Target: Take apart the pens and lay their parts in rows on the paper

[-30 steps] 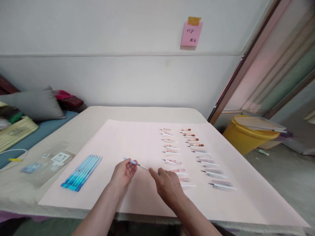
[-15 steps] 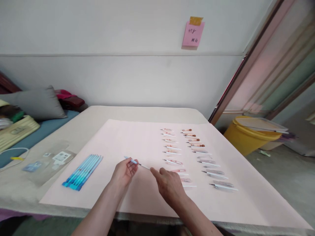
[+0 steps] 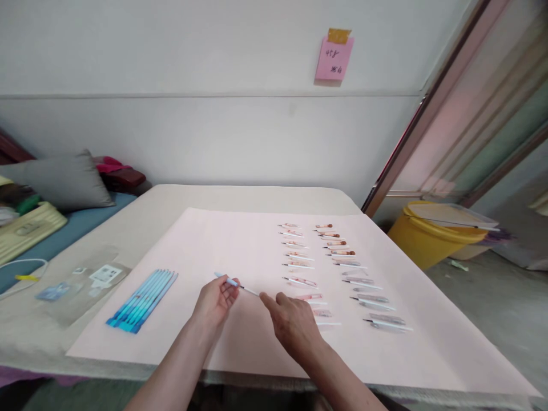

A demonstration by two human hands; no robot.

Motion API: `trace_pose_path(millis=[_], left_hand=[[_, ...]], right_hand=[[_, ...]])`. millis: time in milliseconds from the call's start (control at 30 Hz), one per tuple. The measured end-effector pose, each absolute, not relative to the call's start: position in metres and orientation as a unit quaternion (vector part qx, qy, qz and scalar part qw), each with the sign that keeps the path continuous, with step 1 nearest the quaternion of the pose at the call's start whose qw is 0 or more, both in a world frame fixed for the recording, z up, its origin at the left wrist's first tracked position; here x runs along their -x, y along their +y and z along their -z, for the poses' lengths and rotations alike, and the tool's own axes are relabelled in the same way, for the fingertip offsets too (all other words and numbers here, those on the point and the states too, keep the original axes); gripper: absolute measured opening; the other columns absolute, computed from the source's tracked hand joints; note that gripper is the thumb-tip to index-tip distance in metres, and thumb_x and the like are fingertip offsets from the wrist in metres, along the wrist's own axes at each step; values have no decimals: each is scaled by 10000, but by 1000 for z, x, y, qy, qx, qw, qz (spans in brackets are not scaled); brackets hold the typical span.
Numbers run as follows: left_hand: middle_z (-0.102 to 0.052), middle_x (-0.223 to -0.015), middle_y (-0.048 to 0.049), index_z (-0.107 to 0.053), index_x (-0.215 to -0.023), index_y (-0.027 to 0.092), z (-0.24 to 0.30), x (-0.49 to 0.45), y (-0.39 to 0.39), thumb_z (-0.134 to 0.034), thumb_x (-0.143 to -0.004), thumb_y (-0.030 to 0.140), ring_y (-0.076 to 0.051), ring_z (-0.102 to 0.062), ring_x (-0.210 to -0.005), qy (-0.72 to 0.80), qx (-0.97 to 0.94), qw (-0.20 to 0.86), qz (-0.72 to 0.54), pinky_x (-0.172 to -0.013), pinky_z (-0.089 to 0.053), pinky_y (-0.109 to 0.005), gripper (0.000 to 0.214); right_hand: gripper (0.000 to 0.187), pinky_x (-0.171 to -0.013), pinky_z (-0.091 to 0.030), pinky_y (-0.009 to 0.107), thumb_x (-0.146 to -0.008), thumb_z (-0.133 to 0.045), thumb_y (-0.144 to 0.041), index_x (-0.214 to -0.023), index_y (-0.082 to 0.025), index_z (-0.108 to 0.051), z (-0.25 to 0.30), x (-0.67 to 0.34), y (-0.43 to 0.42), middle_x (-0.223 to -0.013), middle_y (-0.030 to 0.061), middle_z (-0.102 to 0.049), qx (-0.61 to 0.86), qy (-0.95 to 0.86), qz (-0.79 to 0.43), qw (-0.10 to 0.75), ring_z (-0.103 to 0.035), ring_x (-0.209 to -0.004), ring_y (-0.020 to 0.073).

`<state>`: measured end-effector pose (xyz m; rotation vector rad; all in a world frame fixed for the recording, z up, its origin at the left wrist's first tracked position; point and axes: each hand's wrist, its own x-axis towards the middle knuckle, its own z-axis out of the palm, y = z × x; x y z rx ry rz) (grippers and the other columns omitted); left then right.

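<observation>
My left hand (image 3: 213,303) is closed on a light blue pen barrel (image 3: 232,282), held slanting above the pink sheet (image 3: 240,240). From the barrel's right end runs a thin white pen refill (image 3: 250,290) with a dark tip section at the barrel. The far end of the refill meets the fingertips of my right hand (image 3: 293,322), which are pinched together there. Beyond and to the right of that hand lie two columns of pen parts, with white refills (image 3: 300,266) beside clear and patterned barrels (image 3: 303,281). My right hand partly covers the nearest ones.
A row of blue pens (image 3: 143,299) lies at left on the sheet. Clear plastic bags with a label (image 3: 105,274) rest on the table cover. A grey cushion (image 3: 72,181) is at far left, a yellow bin (image 3: 428,240) at right. A pink note (image 3: 334,59) hangs on the wall.
The view has shifted very slightly. Both hands keep the same hold on the pen and refill, with no clear movement between them.
</observation>
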<state>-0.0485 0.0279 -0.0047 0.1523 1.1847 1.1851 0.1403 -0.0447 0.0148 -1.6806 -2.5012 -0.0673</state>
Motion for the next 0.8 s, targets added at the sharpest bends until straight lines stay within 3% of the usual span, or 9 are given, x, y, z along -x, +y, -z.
trace_pose_path(millis=[600, 800], left_hand=[[-674, -722, -128, -532, -737, 125, 3, 29, 13, -543, -772, 143, -161, -640, -599, 520, -113, 693, -486, -533, -520, -255, 42], [-665, -703, -122, -516, -725, 130, 8, 29, 15, -556, -760, 65, -155, -639, -609, 496, -108, 689, -518, -561, -539, -252, 84]], right_hand=[[469, -535, -308, 261, -828, -419, -116, -1261, -294, -431, -11, -140, -45, -830, 44, -616, 556, -830, 23, 44, -583, -632, 158], [489, -570, -325, 265, -813, -427, -86, -1262, -280, -428, -10, -139, -45, -844, 54, -605, 551, -833, 39, 41, -573, -654, 160]])
